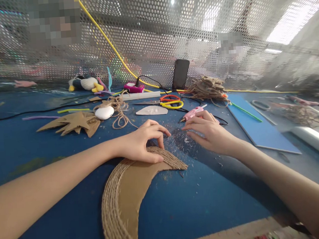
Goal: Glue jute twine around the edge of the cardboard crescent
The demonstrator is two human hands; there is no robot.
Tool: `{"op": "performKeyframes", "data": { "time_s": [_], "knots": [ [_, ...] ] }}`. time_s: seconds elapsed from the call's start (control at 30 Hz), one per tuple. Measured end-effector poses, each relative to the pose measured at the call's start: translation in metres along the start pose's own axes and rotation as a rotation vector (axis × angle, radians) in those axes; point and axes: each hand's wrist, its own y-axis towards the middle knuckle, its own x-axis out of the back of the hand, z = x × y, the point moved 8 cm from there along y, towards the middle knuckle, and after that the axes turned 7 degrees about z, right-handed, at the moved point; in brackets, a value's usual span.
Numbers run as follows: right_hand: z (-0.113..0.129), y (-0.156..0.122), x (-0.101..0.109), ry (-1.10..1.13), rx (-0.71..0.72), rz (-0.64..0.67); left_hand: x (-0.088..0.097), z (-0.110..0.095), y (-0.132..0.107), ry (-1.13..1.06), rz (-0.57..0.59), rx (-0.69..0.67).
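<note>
A crescent-shaped piece of cardboard (130, 187) lies flat in front of me, with rows of twine (110, 199) covering its outer band and the inner part bare. My left hand (144, 142) holds it near its upper tip, thumb pressed on the twine edge and fingers curved over the far side. To the right, my right hand (206, 132) hovers over the table, fingers stretched and slightly apart, with nothing visible in them. Just behind it lies a pink glue gun (193, 112), partly hidden by the fingers. Small scraps (186, 139) are scattered between the two hands.
Scissors (172, 103), a white card piece (151, 110), loose twine (121, 113) and cardboard star shapes (76, 121) lie beyond. Farther back are a phone (180, 74) and a twine bundle (208, 88). A blue board (260, 125) lies right, before the perforated metal screen (142, 37).
</note>
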Motion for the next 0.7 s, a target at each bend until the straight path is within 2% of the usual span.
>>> {"op": "performKeyframes", "data": {
  "time_s": [0.13, 0.27, 0.57, 0.7],
  "knots": [
    [0.004, -0.002, -0.001, 0.044, 0.054, 0.038, -0.001, 0.000, 0.000, 0.005, 0.002, -0.004],
    [0.001, 0.000, -0.002, -0.005, 0.050, -0.009, 0.000, 0.001, 0.000, 0.002, -0.008, -0.003],
    [0.019, 0.002, 0.000, -0.326, 0.127, -0.086, -0.001, 0.001, 0.000, -0.009, -0.017, -0.001],
    [0.026, 0.004, 0.000, -0.389, 0.160, -0.096, -0.001, 0.001, 0.000, -0.001, -0.018, -0.005]
  ]
}}
